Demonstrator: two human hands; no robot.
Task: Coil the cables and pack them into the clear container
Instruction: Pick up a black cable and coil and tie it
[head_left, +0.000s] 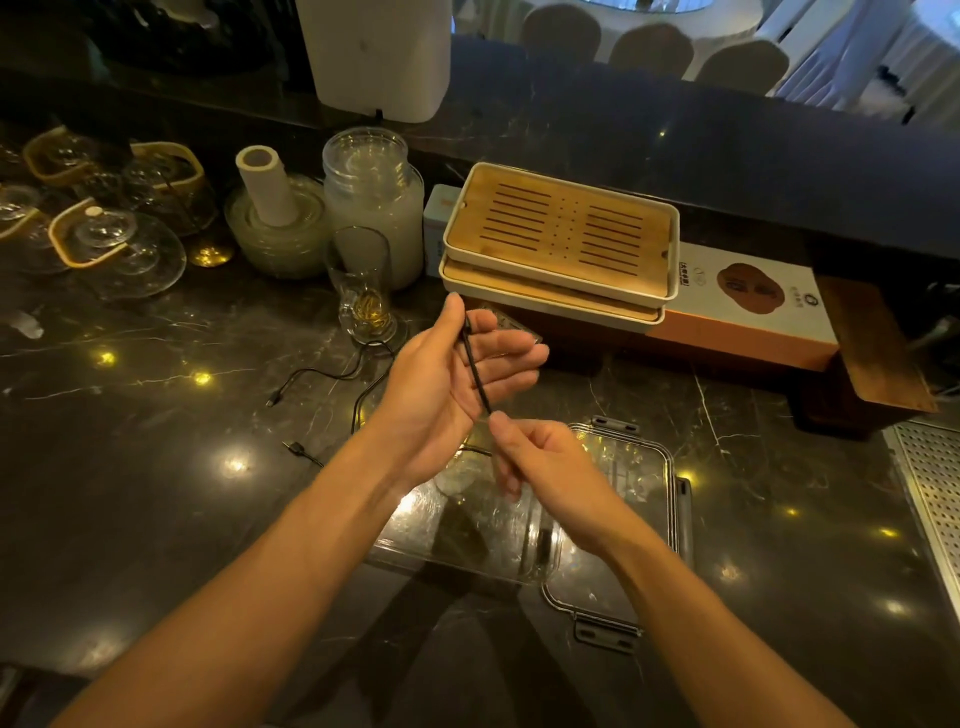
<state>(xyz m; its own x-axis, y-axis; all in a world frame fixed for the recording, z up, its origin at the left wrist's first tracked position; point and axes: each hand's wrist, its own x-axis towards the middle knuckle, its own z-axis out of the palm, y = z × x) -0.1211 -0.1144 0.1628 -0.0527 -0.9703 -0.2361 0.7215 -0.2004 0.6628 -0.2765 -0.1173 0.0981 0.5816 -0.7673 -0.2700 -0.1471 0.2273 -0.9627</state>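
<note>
Left hand (467, 364) open, thumb pinning black cable (477, 371) end across palm; right hand (540, 462) pinches cable below: wrap even, snug loops around the fingers.

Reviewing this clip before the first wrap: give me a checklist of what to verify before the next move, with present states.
1. Cable end pinned by left hand thumb: ok.
2. Right hand pinching the cable below: ok.
3. Stretch between the hands straight, no knot: ok.
4. Clear container open beneath the hands: ok.
5. Lid off, beside the container: ok.
6. Loose cable on the counter free of the glass: cannot tell.
</note>
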